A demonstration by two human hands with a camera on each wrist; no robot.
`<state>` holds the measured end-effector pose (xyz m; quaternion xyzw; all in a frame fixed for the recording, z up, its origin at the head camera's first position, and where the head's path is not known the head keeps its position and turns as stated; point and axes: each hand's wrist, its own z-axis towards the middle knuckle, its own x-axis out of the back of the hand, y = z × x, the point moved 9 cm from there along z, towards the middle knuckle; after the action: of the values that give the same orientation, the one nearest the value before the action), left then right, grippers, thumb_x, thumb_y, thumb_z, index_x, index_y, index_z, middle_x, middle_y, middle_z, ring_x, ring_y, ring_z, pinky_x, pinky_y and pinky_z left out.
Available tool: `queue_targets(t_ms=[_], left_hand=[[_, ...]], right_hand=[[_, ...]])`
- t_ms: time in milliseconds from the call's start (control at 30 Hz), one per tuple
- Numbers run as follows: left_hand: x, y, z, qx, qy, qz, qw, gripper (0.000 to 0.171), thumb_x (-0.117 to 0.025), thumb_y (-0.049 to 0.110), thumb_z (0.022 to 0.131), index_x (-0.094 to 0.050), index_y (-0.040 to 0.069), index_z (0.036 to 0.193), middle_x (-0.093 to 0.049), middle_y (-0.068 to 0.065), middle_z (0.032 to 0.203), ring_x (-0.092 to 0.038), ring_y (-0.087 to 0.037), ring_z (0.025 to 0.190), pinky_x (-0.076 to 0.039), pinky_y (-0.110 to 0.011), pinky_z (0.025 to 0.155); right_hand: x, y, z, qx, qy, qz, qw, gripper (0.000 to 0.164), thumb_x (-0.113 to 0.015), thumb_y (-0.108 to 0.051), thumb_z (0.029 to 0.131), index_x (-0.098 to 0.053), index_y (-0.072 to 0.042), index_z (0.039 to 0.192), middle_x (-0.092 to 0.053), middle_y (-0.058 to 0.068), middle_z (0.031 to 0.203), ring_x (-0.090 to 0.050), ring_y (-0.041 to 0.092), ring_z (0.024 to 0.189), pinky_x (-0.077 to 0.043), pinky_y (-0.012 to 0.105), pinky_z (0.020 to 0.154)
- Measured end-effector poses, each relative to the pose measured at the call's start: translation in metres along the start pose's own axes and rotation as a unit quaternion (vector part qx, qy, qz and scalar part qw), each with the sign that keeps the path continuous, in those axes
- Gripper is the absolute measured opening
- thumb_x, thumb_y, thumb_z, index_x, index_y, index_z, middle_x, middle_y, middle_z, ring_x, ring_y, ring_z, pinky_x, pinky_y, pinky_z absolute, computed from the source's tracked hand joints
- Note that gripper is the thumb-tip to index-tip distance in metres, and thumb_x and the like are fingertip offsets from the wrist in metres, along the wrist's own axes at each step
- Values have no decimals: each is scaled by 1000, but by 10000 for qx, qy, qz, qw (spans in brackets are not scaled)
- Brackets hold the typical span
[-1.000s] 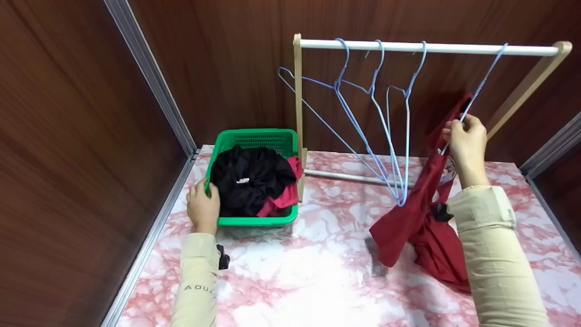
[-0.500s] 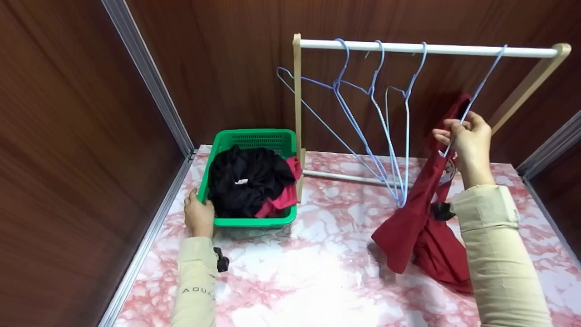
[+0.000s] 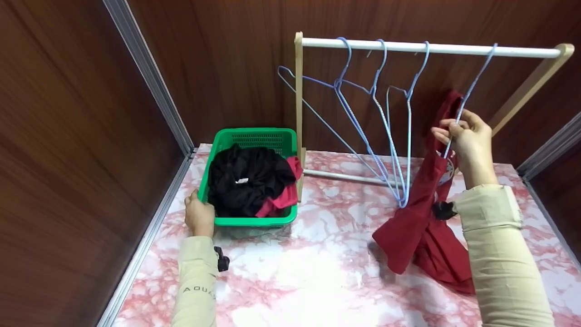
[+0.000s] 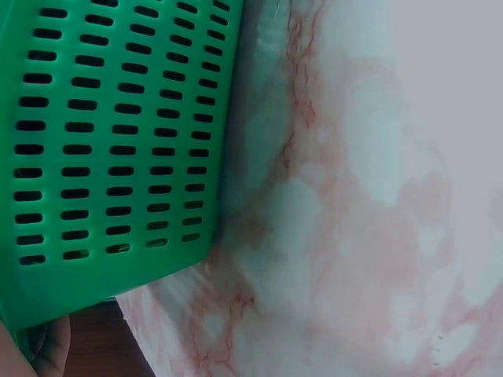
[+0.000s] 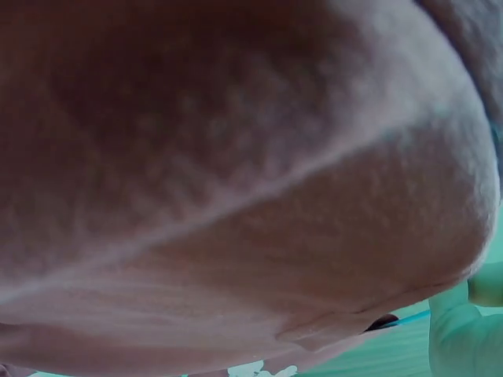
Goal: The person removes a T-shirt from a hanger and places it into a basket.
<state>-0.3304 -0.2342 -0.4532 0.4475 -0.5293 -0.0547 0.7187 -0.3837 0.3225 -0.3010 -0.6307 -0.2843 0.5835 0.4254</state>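
Observation:
My left hand (image 3: pixel 199 215) grips the near-left rim of a green plastic basket (image 3: pixel 255 221). Black clothing (image 3: pixel 249 181) with a white label fills most of it, beside a pink cloth (image 3: pixel 274 206). In the left wrist view, fingers (image 4: pixel 53 349) curl under the rim. At the right, my right hand (image 3: pixel 472 138) pinches the side of a blue wire hanger (image 3: pixel 476 81) hooked on the rack's bar. A dark red garment (image 3: pixel 408 231) with a white print hangs from this hanger, its lower part on the floor. Garment fabric (image 5: pixel 236 196) covers most of the right wrist view.
The clothes rack has a white top bar (image 3: pixel 454 47) and wooden legs (image 3: pixel 298 113). Several blue hangers (image 3: pixel 358 127) hang left of the garment, their lower ends close together near it. Dark wood panels (image 3: pixel 227 68) stand behind and at both sides of the marbled surface (image 3: pixel 290 272).
The garment's hanger has slid a little left along the bar. My right fingers have shifted on its side. My left hand has moved slightly down and left on the rim.

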Motion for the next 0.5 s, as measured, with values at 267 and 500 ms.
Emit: queue_targets(t_ms=[267,500], left_hand=[[-56,-54,56,-124,-284,-145,9994,55,-48,5,85,-41,5,140,-46,-23,133,-53,-45,114,-45,-57,87],[-53,-52,53,-163,-202,-104,9996,54,-46,5,86,-41,5,139,-46,-22,134,-52,-44,115,-44,-57,88]], right_hand=[[-8,3,-1,17,-221,-60,9997,36,-37,11,93,-33,0,127,-64,11,71,-68,20,59,-57,24,59],[-11,3,-2,74,-256,-81,9996,26,-42,14,90,-40,-3,110,-69,10,71,-68,14,63,-55,19,61]])
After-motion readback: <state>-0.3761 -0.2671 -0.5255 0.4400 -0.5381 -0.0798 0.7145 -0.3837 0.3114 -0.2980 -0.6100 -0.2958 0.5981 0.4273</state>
